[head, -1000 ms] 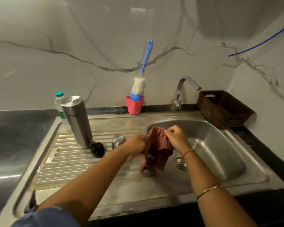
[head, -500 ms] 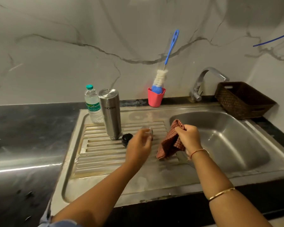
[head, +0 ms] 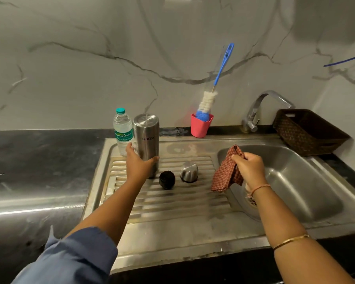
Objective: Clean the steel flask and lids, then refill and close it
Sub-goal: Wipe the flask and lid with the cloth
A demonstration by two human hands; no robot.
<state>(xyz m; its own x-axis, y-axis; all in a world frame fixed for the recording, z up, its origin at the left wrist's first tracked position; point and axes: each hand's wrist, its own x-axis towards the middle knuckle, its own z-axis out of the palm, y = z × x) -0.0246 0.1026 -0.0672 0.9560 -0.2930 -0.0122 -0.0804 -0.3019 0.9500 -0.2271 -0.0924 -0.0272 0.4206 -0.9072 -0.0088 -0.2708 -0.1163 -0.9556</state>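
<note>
Here I am closing my left hand [head: 138, 163] around the lower half of the steel flask [head: 147, 140], which is standing upside down on the ribbed drainboard [head: 172, 203] of the sink, just beside a water bottle [head: 122, 130]. My thumb is lying across the front of the flask and my fingers are wrapping behind it, so I cannot tell whether the grasp is complete. My right hand [head: 249, 168] is clenching a red checked cloth [head: 226, 173] over the rim of the basin [head: 295, 181].

I am judging the flask to be rigid, smooth and probably wet, so slippery; empty, it should be light. I am taking it at mid-body, where the wall is straight, and gripping firmly. The cloth is soft and limp and is hanging folded.

The black inner lid [head: 166, 179] and the steel cap [head: 189, 172] are resting on the drainboard, near the flask but apart from it. The mouth of the flask is facing down and is hidden, and my wrist is covering part of the drain.
</note>
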